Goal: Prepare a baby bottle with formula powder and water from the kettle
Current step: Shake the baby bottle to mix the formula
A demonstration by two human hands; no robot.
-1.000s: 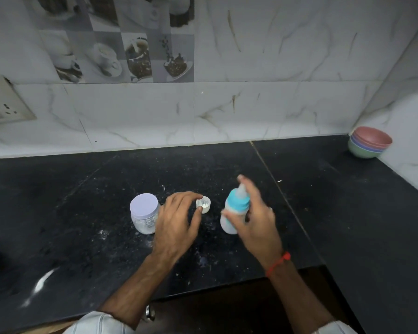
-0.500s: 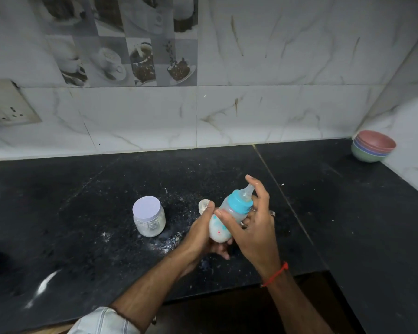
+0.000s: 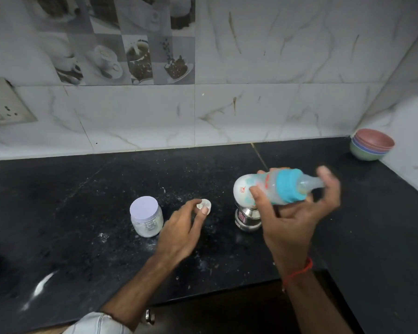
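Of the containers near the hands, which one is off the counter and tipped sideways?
The baby bottle with the blue collar, held in the right hand. The lilac-lidded jar and steel cup stand upright on the counter.

Stacked bowls [image 3: 371, 145] sit in the counter's [image 3: 82, 201] far right corner below a wall socket [image 3: 5, 104].

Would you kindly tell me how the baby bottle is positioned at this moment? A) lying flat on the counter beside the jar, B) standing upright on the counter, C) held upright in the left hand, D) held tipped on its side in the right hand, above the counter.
D: the baby bottle lies nearly horizontal in the right hand, teat pointing right, lifted clear of the counter, while the left hand touches the small white cap.
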